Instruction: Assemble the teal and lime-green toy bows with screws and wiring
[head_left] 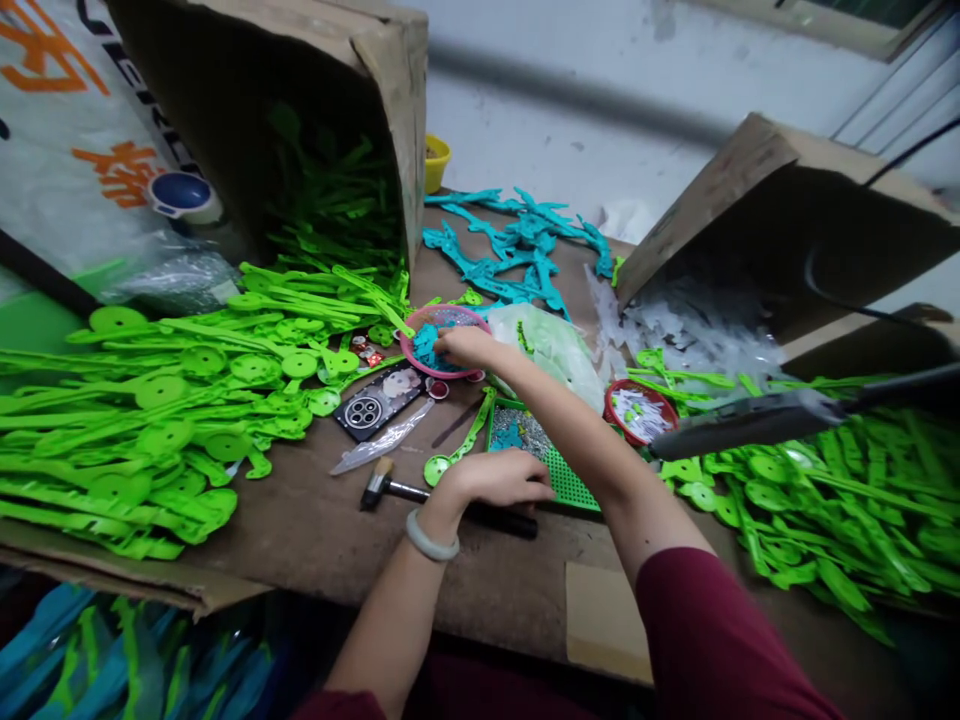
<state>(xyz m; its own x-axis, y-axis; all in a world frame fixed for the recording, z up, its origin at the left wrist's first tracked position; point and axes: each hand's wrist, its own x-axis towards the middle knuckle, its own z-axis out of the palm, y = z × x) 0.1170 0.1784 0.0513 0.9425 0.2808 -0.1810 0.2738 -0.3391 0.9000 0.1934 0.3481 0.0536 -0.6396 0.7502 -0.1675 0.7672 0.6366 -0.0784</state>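
My right hand (466,346) reaches into a pink basket (406,345) of small teal plastic pieces (426,343). Its fingers are closed together among the pieces, and the fingertips are partly hidden. My left hand (511,477), a pale bangle on its wrist, hovers at the near edge of a green tray (574,478). Its fingers are loosely bent and apart, with nothing visible in them. The tray holds small metallic parts (531,432) and a few teal pieces. A hammer (401,489) lies beneath my left hand, its handle partly covered.
Lime-green plastic strips (161,390) are heaped on the left, and more (847,510) on the right. A phone (379,402) lies left of the basket. Teal parts (517,240) lie behind it. Open cardboard boxes (409,130) flank the table. A red basket (640,411) holds white pieces.
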